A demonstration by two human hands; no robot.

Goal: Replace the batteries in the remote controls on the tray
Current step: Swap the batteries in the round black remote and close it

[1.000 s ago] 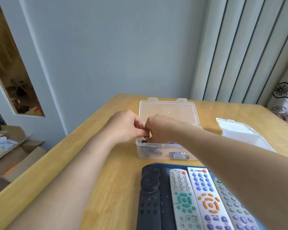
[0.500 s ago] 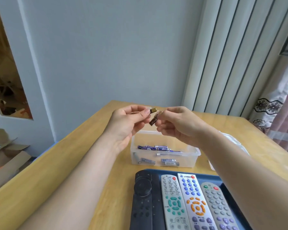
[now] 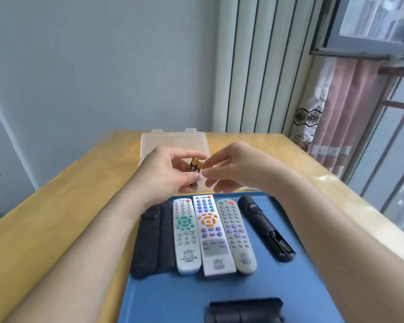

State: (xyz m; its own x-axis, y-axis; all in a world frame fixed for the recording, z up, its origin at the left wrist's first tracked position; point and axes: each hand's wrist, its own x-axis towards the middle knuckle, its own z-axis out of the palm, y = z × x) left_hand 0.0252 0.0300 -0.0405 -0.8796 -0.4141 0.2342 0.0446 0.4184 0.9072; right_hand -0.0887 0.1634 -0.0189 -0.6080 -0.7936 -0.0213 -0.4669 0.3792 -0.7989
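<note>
Gold-and-black batteries (image 3: pixel 194 168) stand upright in the left hand (image 3: pixel 166 173), gripped between its thumb and curled fingers, above the far edge of the blue tray (image 3: pixel 289 287). The right hand (image 3: pixel 233 169) hovers just beside them, fingers loosely spread and holding nothing; whether they touch the batteries is unclear. Remotes (image 3: pixel 208 234) lie side by side on the tray, and the rightmost black remote (image 3: pixel 261 220) shows an open battery bay. A clear box (image 3: pixel 173 143) sits farther off on the wooden surface (image 3: pixel 56 217).

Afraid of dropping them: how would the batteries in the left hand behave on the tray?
The batteries are smooth cylinders, so they would probably roll on the flat blue tray. Pinched in the left hand, they could slip; they look rigid, likely dense.
</note>
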